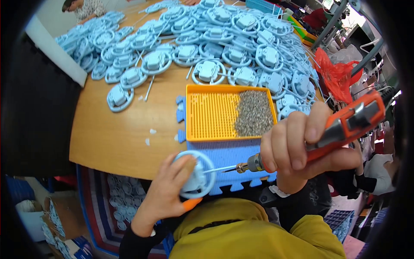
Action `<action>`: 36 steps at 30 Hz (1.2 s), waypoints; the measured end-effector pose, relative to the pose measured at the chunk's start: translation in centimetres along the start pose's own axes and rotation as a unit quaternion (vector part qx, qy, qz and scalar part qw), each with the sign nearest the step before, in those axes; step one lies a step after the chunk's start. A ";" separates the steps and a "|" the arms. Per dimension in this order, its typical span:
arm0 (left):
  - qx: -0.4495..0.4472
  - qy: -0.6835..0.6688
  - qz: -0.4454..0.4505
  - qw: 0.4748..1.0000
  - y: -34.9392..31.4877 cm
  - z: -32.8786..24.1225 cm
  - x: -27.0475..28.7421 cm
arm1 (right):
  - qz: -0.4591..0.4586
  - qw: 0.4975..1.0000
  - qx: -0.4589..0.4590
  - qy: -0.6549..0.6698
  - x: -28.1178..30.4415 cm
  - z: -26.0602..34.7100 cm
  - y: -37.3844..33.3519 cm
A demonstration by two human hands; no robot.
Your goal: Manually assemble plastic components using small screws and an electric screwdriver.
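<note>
My left hand is closed around a light blue ringed plastic part at the table's near edge. The part has a boxy centre inside the ring and a thin rod pointing right. An orange cover wraps the tip of my left thumb. In my right hand is an orange and grey electric screwdriver, its bit aimed left toward the part. The bit's tip appears beside the rod, apart from the boxy centre. Beyond the hands, small metal screws fill the right side of a yellow tray.
A blue foam mat lies under the tray. Many similar blue ringed parts are heaped across the far table. A red plastic bag hangs at the right. Below left stands a striped bin of parts. Another person sits far left.
</note>
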State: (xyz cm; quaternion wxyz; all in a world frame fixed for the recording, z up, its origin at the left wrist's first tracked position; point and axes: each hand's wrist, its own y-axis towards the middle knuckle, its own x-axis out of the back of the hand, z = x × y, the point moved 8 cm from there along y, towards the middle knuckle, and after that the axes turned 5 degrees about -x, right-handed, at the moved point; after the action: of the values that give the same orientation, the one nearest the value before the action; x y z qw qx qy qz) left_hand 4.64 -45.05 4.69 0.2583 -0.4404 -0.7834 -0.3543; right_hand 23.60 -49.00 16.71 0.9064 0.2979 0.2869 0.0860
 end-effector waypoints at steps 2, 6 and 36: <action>0.011 0.011 0.014 1.000 1.0 0.2 -2.3 | 0.043 0.999 -0.001 -0.010 -1.6 -1.5 -0.1; 0.005 -0.066 -0.048 0.997 1.3 1.4 -3.0 | -0.020 0.996 -0.040 -0.081 -1.1 -6.4 -1.3; 0.058 -0.074 -0.110 0.989 -2.4 1.6 -1.2 | -0.125 0.967 -0.193 -0.109 -1.3 -11.3 -2.2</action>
State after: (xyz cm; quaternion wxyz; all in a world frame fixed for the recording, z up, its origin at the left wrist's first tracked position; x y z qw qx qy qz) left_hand 2.98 -45.22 2.08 0.1844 -0.3608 -0.8634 -0.3005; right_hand 16.03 -45.67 8.53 0.9761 0.0872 0.1991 -0.0069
